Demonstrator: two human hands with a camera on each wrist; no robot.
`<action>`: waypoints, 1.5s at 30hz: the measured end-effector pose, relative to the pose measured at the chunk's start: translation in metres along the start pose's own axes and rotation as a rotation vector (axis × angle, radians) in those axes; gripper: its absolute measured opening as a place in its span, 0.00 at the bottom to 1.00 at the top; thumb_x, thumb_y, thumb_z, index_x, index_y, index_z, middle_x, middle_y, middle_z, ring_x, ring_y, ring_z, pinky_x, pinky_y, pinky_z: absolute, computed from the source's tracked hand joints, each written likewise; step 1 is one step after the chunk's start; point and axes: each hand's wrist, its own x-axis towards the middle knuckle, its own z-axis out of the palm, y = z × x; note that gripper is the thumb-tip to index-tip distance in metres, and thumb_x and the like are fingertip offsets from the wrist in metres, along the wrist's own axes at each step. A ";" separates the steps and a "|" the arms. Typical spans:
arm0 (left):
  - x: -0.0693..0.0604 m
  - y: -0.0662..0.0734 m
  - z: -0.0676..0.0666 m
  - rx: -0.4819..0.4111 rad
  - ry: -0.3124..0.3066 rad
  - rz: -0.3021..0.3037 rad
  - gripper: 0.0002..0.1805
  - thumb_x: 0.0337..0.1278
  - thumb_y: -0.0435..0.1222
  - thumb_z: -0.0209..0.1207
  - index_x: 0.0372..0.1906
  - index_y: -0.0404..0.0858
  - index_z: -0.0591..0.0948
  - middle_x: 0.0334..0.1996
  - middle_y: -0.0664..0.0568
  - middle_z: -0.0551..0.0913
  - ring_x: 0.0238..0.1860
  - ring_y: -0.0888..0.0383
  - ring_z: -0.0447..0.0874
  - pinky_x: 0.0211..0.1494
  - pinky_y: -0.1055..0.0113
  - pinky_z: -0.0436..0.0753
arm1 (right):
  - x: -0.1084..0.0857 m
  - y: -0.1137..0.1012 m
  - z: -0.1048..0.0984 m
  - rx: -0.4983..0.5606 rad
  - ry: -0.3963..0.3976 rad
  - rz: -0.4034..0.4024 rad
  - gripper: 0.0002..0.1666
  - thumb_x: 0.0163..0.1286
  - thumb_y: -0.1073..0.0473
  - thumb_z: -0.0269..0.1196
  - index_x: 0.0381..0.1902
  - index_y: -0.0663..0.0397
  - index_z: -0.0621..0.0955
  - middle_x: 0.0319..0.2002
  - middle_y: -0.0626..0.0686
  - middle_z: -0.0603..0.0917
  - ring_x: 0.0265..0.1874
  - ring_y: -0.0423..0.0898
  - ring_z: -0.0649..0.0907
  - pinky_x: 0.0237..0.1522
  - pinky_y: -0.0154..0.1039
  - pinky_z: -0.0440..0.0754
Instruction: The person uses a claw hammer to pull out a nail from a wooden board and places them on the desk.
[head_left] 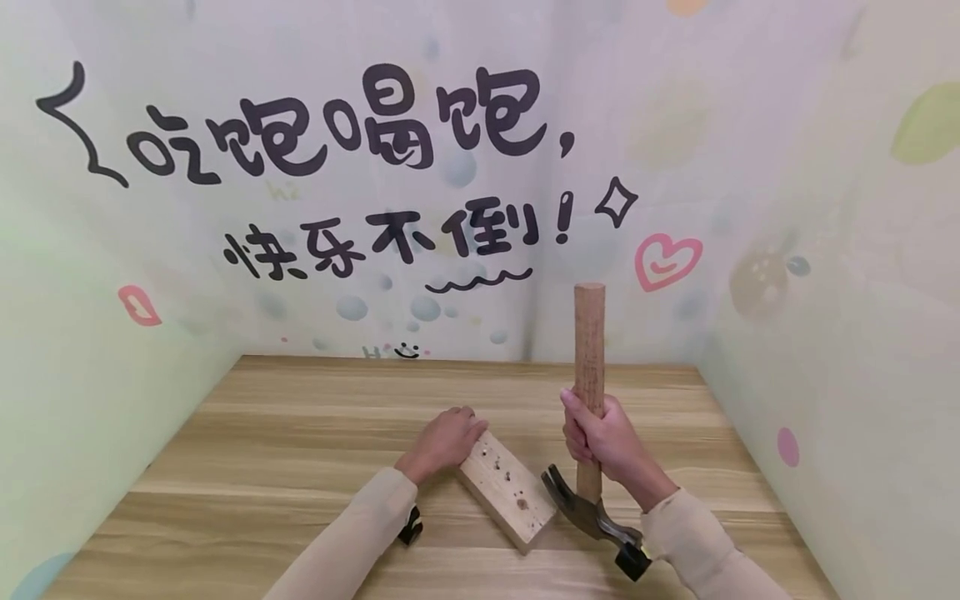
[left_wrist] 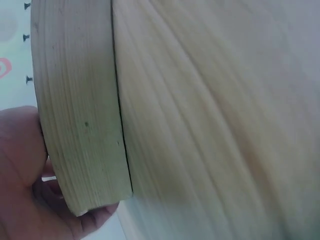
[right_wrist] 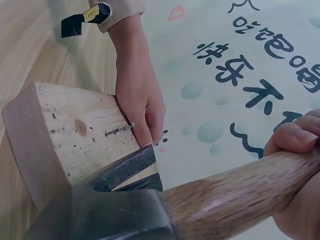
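Observation:
A pale wooden block (head_left: 495, 492) lies flat and slanted on the tabletop. My left hand (head_left: 444, 442) grips its far end, the thumb and fingers (left_wrist: 97, 220) wrapped around that end. Several small nails (left_wrist: 28, 80) stick up from the block's upper face, which also bears dark holes and a knot. My right hand (head_left: 611, 437) holds a claw hammer (head_left: 589, 350) by the wooden handle, which points up. The dark hammer head hangs low at the block's right side, its claw (right_wrist: 125, 170) turned toward the block. Whether the claw touches the wood, I cannot tell.
The wood-grain table (head_left: 285, 433) lies under everything. Pale printed cloth walls (head_left: 480, 317) with dark lettering close it in at the back and on both sides. A black wrist strap piece (head_left: 411, 527) shows at the left sleeve.

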 end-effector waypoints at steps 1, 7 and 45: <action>0.000 0.001 0.001 0.000 0.003 -0.009 0.22 0.77 0.47 0.46 0.51 0.32 0.79 0.43 0.41 0.83 0.47 0.45 0.83 0.52 0.51 0.80 | 0.001 0.000 0.002 -0.006 0.000 0.007 0.29 0.81 0.56 0.47 0.16 0.59 0.61 0.10 0.52 0.60 0.07 0.40 0.61 0.08 0.38 0.56; -0.007 0.010 0.007 0.060 0.049 -0.109 0.28 0.77 0.48 0.44 0.57 0.26 0.76 0.49 0.34 0.81 0.51 0.38 0.81 0.53 0.46 0.80 | 0.012 0.001 0.014 -0.036 -0.008 0.066 0.29 0.80 0.52 0.50 0.18 0.61 0.61 0.10 0.45 0.64 0.07 0.38 0.62 0.08 0.35 0.58; 0.016 0.008 0.012 0.029 -0.064 -0.048 0.28 0.77 0.48 0.41 0.72 0.37 0.65 0.62 0.35 0.75 0.55 0.39 0.74 0.53 0.40 0.76 | 0.080 0.029 0.068 -0.408 -0.034 0.430 0.25 0.73 0.42 0.59 0.27 0.57 0.73 0.09 0.46 0.68 0.07 0.39 0.66 0.11 0.32 0.65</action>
